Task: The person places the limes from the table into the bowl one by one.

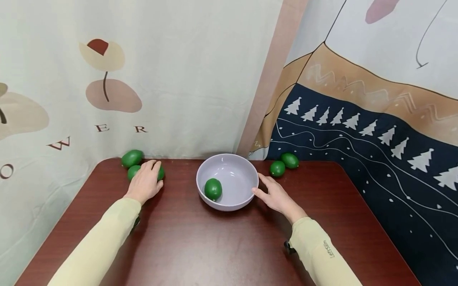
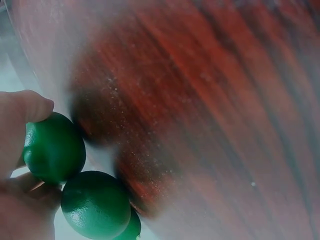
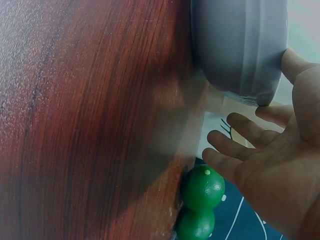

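Observation:
My left hand (image 1: 144, 180) is at the back left of the table, its thumb and fingers round a glossy green lime (image 2: 57, 147). A second lime (image 2: 95, 205) lies right against that one, and a third lime (image 1: 132, 158) sits behind them. At the middle of the back edge stands a pale lilac bowl (image 1: 237, 186) with one lime (image 1: 213, 189) inside, toward its left wall. My right hand (image 1: 275, 194) touches the bowl's right side with thumb and index finger. In the right wrist view its other fingers (image 3: 227, 145) extend loosely off the bowl.
Two more limes (image 1: 277, 169) lie together at the back right, beyond my right hand. The dark red-brown wooden table (image 1: 207, 246) reaches back to a pale printed curtain (image 1: 186, 79). A dark blue cloth with white trees (image 1: 322, 131) hangs at the right.

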Motion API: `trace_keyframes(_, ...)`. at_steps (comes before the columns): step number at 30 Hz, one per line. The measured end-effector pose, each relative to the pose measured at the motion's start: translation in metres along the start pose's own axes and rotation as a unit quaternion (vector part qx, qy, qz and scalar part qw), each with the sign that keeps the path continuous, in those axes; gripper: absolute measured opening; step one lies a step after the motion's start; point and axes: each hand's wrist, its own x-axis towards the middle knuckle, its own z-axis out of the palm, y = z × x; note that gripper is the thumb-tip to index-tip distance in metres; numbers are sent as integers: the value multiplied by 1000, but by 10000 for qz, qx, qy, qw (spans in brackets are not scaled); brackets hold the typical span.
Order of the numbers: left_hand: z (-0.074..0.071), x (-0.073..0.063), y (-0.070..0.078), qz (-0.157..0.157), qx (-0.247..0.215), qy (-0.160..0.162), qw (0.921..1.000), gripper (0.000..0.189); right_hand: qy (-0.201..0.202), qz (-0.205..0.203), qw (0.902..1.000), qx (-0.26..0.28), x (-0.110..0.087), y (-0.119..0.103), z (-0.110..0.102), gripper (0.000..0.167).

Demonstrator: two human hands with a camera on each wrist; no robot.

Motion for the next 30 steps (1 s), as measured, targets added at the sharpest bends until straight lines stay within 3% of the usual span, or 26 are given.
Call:
trace_keyframes(8,4,-2,-2,248,5,41,9997,63,10,40,10000,-27,-2,4,3,71)
trace_keyframes(30,7,-4,-6,603,-58,655,9960,63,-9,-17,10000,-2,0,-1,0,71)
